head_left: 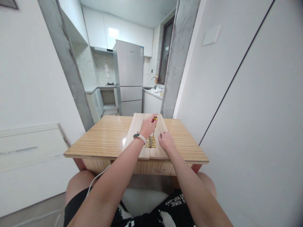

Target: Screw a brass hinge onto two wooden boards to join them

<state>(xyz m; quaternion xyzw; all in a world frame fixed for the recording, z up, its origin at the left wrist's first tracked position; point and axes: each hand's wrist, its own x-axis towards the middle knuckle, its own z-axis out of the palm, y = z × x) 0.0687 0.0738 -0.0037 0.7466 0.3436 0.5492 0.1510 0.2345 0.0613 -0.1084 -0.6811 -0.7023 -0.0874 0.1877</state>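
Observation:
My left hand (148,125), with a banded watch at its wrist, is closed around the yellow-and-black handle of a screwdriver (155,119). The screwdriver stands nearly upright, its shaft running down to the right leaf of a brass-coloured hinge (150,142). That hinge lies across the seam between two pale wooden boards, the left board (133,134) and the right board (158,154). On the right board, beside the hinge, rests my right hand (167,141) with its fingers curled. Whatever those fingers may hold is hidden.
Both boards lie on a striped wooden table (101,134) with a drawer handle (160,170) at its front. A white cable (98,175) hangs at the near left edge. White walls flank the table; a fridge (130,69) and a sink counter (152,93) stand beyond.

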